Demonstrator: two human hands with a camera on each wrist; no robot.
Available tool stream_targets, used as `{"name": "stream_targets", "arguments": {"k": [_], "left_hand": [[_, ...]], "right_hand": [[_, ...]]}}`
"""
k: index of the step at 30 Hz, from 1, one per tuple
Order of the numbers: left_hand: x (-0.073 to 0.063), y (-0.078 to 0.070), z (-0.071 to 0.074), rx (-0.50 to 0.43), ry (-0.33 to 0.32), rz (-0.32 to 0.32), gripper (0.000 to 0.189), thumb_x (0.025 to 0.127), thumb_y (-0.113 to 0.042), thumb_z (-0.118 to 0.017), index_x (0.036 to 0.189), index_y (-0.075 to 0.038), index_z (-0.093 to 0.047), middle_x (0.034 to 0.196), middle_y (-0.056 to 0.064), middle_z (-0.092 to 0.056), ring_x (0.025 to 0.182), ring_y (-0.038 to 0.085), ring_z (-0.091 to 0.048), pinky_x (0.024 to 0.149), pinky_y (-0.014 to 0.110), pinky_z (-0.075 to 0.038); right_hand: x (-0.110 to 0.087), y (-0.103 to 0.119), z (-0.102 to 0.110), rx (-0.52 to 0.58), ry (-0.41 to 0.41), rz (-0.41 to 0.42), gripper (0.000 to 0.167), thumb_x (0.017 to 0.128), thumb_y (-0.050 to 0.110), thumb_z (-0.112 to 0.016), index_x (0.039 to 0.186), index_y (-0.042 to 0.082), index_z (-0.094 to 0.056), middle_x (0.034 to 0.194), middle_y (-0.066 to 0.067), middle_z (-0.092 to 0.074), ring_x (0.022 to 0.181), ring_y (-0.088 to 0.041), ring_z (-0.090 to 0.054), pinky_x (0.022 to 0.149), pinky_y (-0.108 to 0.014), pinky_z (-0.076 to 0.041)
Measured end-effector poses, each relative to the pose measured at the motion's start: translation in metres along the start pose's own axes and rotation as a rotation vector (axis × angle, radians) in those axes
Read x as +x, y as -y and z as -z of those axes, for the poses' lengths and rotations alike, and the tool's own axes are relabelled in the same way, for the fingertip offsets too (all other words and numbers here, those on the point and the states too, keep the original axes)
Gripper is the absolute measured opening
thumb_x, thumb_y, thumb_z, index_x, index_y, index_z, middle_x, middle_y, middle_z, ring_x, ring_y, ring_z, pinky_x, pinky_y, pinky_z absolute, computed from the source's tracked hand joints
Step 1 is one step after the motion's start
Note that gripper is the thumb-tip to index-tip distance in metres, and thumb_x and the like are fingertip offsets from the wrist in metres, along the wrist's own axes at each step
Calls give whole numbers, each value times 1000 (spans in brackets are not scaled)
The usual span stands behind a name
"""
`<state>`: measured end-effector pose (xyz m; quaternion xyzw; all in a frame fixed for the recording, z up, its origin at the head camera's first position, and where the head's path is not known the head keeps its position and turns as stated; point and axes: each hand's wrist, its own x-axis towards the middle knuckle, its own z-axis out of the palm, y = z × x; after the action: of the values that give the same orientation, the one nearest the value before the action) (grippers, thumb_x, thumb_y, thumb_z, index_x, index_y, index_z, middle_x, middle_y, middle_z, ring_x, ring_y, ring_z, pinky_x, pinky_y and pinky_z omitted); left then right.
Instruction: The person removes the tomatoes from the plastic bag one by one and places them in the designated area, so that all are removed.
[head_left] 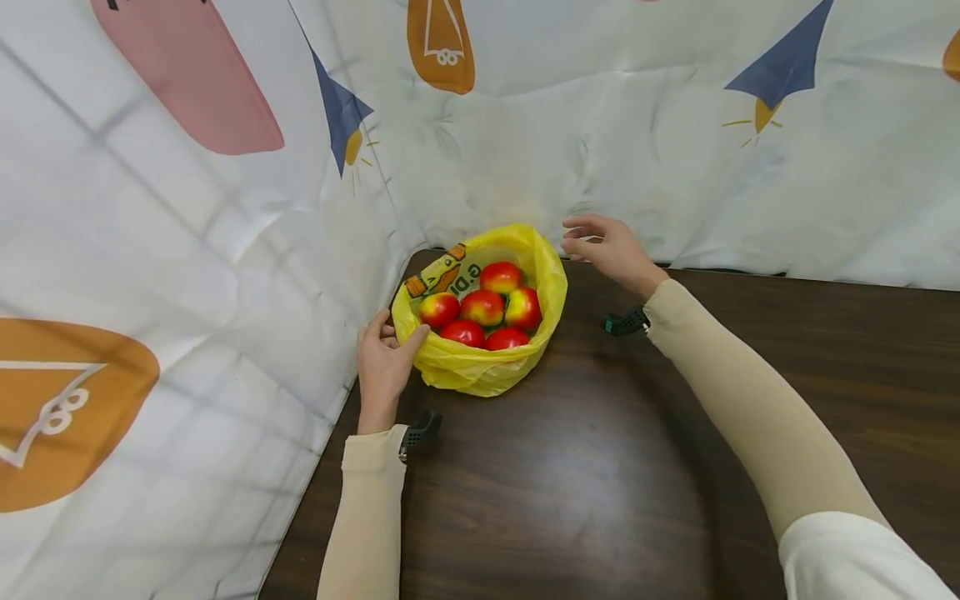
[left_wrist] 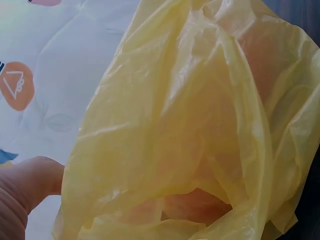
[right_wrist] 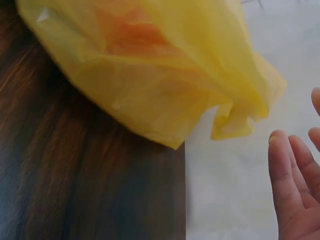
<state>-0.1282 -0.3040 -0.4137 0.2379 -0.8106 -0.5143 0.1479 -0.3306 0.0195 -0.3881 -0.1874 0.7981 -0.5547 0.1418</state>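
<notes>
A yellow plastic bag [head_left: 483, 375] stands with its mouth wide at the table's far left corner. Inside it lie several shiny red-and-yellow fruits [head_left: 482, 307] that look like apples. At the bag's left rim, my left hand [head_left: 384, 367] holds the plastic, thumb toward the mouth and fingers outside. The left wrist view shows the thumb [left_wrist: 42, 177] meeting the bag's edge; the other fingertips are hidden there. My right hand [head_left: 611, 254] hovers off the bag's right side with fingers loosely extended, touching nothing. In the right wrist view, its fingers [right_wrist: 282, 170] are apart from the yellow plastic.
The dark wooden table [head_left: 570, 492] extends toward me and to the right. White printed cloth [head_left: 570, 142] hangs close behind the table and along its left edge. A black band [head_left: 624, 322] is on the right wrist, another [head_left: 422, 432] on the left.
</notes>
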Motion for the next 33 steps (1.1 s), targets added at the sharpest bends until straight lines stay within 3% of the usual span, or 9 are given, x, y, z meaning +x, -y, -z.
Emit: {"name": "stream_targets", "arguments": {"k": [5,11,16,21,27,33], "left_hand": [[1,0,3,-35,51,12,77,91,-30,-78,157,-9,-44,131,14,-54,109,25,-63,72,8,-48],[2,0,5,-89,93,61,69,92,-27,-78,154,-14,-50,136,13,-55,116,28,-68,75,9,-52],[4,1,7,-115,127,96,71,93,-22,-76,157,-15,-45,142,14,-52,120,28,-67,78,8,-52],[8,2,7,-160,162,121,73,94,-15,-72,160,-17,-40,143,14,-49,109,18,-67,77,11,-55],[13,3,7,-202,206,87,71,94,-10,-70,159,-18,-41,140,15,-51,90,11,-67,75,18,-59],[18,5,9,-144,232,93,70,95,-11,-68,159,-19,-41,144,16,-55,102,20,-63,79,15,-57]], "right_hand": [[12,3,-7,28,17,5,57,101,29,-66,152,9,-50,146,-17,-56,126,-38,-63,113,-53,-49],[19,8,-17,-10,21,-8,57,96,25,-73,147,4,-55,140,-20,-61,121,-36,-65,109,-55,-52],[22,10,-23,-59,15,-22,55,92,26,-78,140,6,-61,134,-17,-66,121,-32,-64,105,-49,-54],[21,9,-23,-83,38,-46,46,94,22,-75,136,8,-64,134,-19,-65,120,-33,-64,104,-49,-55],[16,3,-19,-48,87,-95,41,96,18,-71,136,8,-63,134,-21,-65,117,-34,-66,107,-51,-54],[12,-7,-16,-17,108,-102,42,95,14,-71,136,7,-62,132,-23,-66,108,-31,-71,105,-52,-56]]}}
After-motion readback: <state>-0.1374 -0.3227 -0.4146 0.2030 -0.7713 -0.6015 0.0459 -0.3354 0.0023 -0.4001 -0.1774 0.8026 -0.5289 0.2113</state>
